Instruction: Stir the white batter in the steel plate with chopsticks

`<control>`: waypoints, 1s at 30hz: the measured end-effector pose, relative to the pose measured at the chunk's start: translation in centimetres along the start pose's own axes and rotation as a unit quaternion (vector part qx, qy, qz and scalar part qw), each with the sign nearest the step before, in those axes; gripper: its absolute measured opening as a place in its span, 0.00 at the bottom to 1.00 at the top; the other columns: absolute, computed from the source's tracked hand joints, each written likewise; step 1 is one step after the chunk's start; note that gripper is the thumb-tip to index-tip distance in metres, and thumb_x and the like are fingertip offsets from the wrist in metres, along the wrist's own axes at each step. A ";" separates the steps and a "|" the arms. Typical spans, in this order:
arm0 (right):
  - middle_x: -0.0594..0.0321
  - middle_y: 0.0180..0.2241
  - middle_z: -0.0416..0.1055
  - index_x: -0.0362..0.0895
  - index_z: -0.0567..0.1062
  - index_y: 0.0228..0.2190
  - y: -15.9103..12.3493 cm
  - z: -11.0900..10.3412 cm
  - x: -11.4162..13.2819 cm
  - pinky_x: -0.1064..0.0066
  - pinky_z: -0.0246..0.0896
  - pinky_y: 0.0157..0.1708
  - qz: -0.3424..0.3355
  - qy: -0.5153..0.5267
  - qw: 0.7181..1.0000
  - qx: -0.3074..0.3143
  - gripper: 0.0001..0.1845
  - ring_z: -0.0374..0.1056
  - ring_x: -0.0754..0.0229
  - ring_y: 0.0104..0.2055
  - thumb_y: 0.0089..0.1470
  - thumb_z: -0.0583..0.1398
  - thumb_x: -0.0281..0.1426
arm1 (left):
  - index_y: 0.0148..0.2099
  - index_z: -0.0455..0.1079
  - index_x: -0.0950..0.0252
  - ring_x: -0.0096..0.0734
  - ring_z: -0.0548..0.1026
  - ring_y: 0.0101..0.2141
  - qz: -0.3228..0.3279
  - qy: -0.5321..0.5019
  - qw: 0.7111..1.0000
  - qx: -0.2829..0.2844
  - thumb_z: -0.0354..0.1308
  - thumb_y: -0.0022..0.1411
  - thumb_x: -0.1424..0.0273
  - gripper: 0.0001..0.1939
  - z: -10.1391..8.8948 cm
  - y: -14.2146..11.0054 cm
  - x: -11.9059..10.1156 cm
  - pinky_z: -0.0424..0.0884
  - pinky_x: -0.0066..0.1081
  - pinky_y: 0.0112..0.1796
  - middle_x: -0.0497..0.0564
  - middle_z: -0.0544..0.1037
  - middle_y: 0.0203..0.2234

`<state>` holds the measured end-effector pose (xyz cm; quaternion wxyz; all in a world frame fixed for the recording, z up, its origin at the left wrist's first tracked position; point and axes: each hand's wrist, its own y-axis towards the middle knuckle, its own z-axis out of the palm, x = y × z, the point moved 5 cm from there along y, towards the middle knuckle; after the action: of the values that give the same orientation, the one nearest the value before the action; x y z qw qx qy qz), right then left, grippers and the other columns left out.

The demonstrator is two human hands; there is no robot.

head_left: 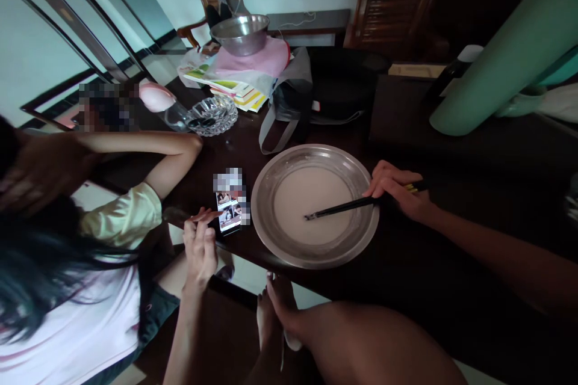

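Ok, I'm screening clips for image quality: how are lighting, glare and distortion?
Head view: dim overall, the table nearly black towards the right; head view: soft glints on the metal basin; head view: the phone has a bright screen, partly pixelated; head view: the green cylinder looks stretched towards the upper right, probably lens distortion.

My feed is dim and cool-toned, with the phone screen (229, 224) glowing, soft glints on the steel basin (266, 210), the dark tabletop (392, 264) sunk in shadow, and the outer edges stretched and soft.
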<state>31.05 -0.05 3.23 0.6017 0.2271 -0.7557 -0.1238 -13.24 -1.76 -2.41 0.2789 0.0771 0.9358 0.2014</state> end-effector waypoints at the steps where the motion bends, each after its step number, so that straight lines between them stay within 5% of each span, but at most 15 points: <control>1: 0.64 0.25 0.80 0.60 0.80 0.25 0.0 0.0 -0.1 0.51 0.61 0.31 0.004 -0.007 1.000 -0.003 0.16 0.66 0.47 0.31 0.62 0.57 0.39 | 0.54 0.73 0.66 0.57 0.67 0.58 -0.004 0.002 1.000 -0.002 0.32 0.72 0.51 0.34 0.0 0.0 0.0 0.58 0.58 0.59 0.65 0.71 0.47; 5: 0.65 0.26 0.80 0.61 0.81 0.25 0.1 -0.5 -0.3 0.50 0.60 0.33 0.007 -0.006 0.999 -0.045 0.16 0.67 0.46 0.32 0.62 0.57 0.38 | 0.57 0.72 0.65 0.58 0.67 0.57 -0.033 0.025 0.999 0.005 0.32 0.71 0.50 0.35 0.0 0.1 -0.1 0.58 0.60 0.58 0.66 0.71 0.49; 9: 0.67 0.24 0.79 0.63 0.80 0.26 0.1 -0.1 -0.1 0.50 0.59 0.30 -0.018 0.005 1.000 -0.018 0.16 0.66 0.47 0.29 0.61 0.56 0.39 | 0.59 0.72 0.66 0.59 0.68 0.53 -0.051 0.043 0.998 0.006 0.32 0.70 0.48 0.38 -0.1 0.2 -0.3 0.58 0.62 0.57 0.67 0.70 0.49; 15: 0.66 0.25 0.79 0.61 0.80 0.24 0.1 -0.5 -0.2 0.50 0.61 0.33 0.011 -0.005 0.999 -0.052 0.17 0.67 0.47 0.31 0.62 0.56 0.39 | 0.61 0.69 0.63 0.57 0.65 0.59 -0.033 0.025 0.999 0.015 0.32 0.71 0.50 0.34 -0.2 0.2 -0.7 0.58 0.58 0.59 0.64 0.70 0.50; 21: 0.66 0.26 0.80 0.61 0.80 0.26 0.0 0.1 0.0 0.49 0.62 0.31 -0.004 -0.006 1.000 0.007 0.15 0.67 0.47 0.30 0.61 0.58 0.40 | 0.56 0.73 0.63 0.56 0.67 0.58 -0.019 0.010 1.000 0.004 0.33 0.71 0.49 0.34 -0.1 0.2 -0.3 0.60 0.56 0.58 0.64 0.70 0.47; 26: 0.63 0.26 0.79 0.60 0.80 0.24 0.1 -0.6 -0.1 0.49 0.64 0.34 0.025 -0.004 0.998 -0.056 0.17 0.69 0.48 0.32 0.62 0.57 0.41 | 0.59 0.73 0.62 0.57 0.69 0.53 -0.034 0.034 0.999 -0.008 0.32 0.70 0.46 0.37 -0.2 0.6 -0.4 0.64 0.56 0.54 0.62 0.69 0.42; 30: 0.63 0.25 0.79 0.56 0.80 0.24 0.1 0.0 0.3 0.52 0.64 0.32 -0.004 -0.002 1.000 -0.008 0.17 0.67 0.50 0.31 0.62 0.57 0.39 | 0.59 0.72 0.64 0.56 0.70 0.50 -0.036 0.047 0.998 -0.007 0.32 0.70 0.47 0.37 -0.2 0.6 -0.6 0.64 0.57 0.52 0.63 0.69 0.43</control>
<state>31.03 -0.11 3.49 0.6017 0.2254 -0.7547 -0.1329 -12.84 -1.46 -1.76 0.2420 0.0313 0.9486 0.2014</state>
